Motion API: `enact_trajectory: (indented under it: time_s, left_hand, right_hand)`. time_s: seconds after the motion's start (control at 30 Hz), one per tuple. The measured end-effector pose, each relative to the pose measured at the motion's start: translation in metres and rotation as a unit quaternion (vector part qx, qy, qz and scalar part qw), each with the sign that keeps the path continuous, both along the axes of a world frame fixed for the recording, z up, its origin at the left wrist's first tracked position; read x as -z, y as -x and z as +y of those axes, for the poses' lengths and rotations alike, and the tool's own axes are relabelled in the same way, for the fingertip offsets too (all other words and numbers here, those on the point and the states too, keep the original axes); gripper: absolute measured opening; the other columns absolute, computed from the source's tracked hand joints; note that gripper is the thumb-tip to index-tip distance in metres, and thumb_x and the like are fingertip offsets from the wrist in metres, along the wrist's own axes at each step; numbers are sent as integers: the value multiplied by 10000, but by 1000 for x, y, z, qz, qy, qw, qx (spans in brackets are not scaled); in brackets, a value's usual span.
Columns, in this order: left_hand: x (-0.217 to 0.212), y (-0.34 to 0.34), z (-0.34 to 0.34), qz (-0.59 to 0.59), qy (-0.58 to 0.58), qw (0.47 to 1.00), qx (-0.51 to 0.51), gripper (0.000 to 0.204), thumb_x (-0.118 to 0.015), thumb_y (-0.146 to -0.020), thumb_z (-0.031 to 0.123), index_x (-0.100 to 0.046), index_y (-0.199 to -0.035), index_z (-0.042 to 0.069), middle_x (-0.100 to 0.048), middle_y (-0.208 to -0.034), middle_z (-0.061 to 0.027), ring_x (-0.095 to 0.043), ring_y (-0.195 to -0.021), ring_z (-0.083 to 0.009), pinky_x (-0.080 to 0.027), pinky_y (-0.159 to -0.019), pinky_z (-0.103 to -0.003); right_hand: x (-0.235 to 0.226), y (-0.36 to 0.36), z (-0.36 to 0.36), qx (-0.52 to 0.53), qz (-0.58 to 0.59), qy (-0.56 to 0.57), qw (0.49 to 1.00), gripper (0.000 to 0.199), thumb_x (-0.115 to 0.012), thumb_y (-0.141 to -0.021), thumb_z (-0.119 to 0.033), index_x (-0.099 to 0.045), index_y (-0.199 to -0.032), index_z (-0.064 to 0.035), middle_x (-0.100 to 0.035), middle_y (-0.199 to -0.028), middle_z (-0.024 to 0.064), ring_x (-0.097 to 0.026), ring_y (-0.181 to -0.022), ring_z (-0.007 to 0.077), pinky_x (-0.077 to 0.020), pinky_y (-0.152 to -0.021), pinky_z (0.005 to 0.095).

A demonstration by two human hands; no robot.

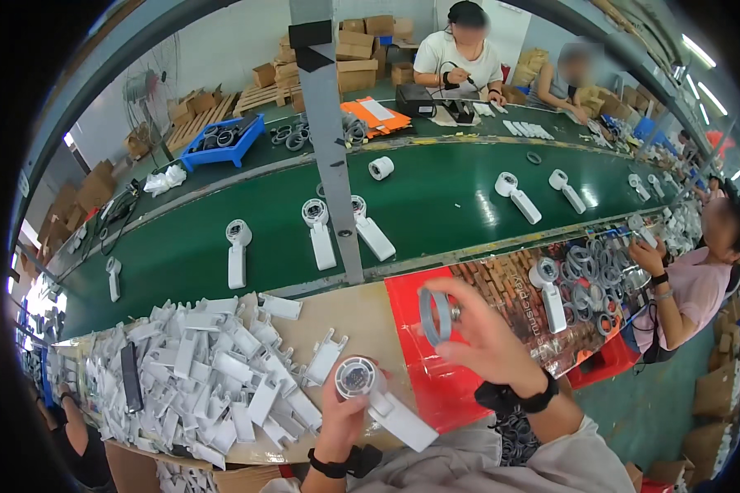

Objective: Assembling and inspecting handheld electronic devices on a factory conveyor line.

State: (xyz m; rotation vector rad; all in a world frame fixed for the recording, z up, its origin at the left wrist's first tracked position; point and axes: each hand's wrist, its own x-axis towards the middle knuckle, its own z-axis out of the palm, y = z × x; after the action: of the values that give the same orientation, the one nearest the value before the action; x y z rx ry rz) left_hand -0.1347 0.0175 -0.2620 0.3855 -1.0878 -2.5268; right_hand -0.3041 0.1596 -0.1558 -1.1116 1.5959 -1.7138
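Note:
My left hand (339, 426) is closed around the round head of a white handheld device (404, 422), shaped like a small handheld fan, at the near edge of the bench. Its flat handle points down to the right, and the open round end faces up, showing dark parts inside. Raised over a red sheet (415, 361), my right hand (497, 341) pinches a grey ring (443, 316) between thumb and fingers. The ring is held on edge, apart from the white device. Black bands circle both wrists.
White plastic pieces (197, 361) lie heaped at left, with a black piece (131, 378) on top. Beyond a metal post (334, 164), similar devices (237, 255) rest on a green conveyor (279, 185). Grey rings (588, 267) pile up at right, near a seated person (695, 287).

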Motion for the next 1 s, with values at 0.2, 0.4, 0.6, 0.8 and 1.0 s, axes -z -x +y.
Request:
enact_trajectory:
  time_s: [0.2, 0.4, 0.6, 0.8, 1.0]
  left_hand:
    - [16, -8, -6, 2, 8, 1000, 12, 698, -794, -586, 217, -463, -1156, -12, -567, -1086, -130, -606, -975, -281, -484, -846, -383]
    - [26, 0, -8, 8, -9, 999, 43, 695, -798, -586, 185, -463, -1162, -14, -563, -1094, -142, -601, -993, -286, -486, -852, -386]
    - [34, -7, -13, -64, -29, 997, 15, 741, -836, -528, 242, -482, -1121, -26, -567, -1061, -153, -613, -943, -330, -497, -799, -408]
    - [29, -20, -20, -71, -27, 995, 62, 733, -840, -538, 223, -488, -1135, -17, -565, -1052, -171, -601, -952, -351, -478, -828, -442]
    - [32, -2, -4, -45, 49, 987, 145, 704, -838, -570, 230, -497, -1139, -8, -543, -1064, -172, -593, -969, -343, -468, -838, -441]
  right_hand:
    - [-7, 117, -76, 36, -25, -7, 999, 333, -483, -916, -198, -455, -1211, -44, -558, -1014, 107, -601, -832, 177, -504, -714, 293]
    - [41, 291, -105, 117, -197, 9, 973, 165, -403, -905, -118, -497, -955, 8, -588, -914, 143, -637, -866, 268, -542, -709, 369]
    - [102, 348, -156, 211, -136, -97, 963, 126, -465, -857, -69, -560, -866, 14, -601, -829, 125, -633, -781, 249, -548, -672, 397]
    - [124, 319, -219, 237, 248, -342, 875, 295, -618, -759, -235, -618, -964, -23, -646, -851, 155, -640, -866, 299, -531, -739, 404]
    - [143, 305, -226, 250, 382, -443, 771, 500, -691, -698, -315, -565, -1091, -34, -621, -1066, 184, -613, -985, 338, -500, -841, 413]
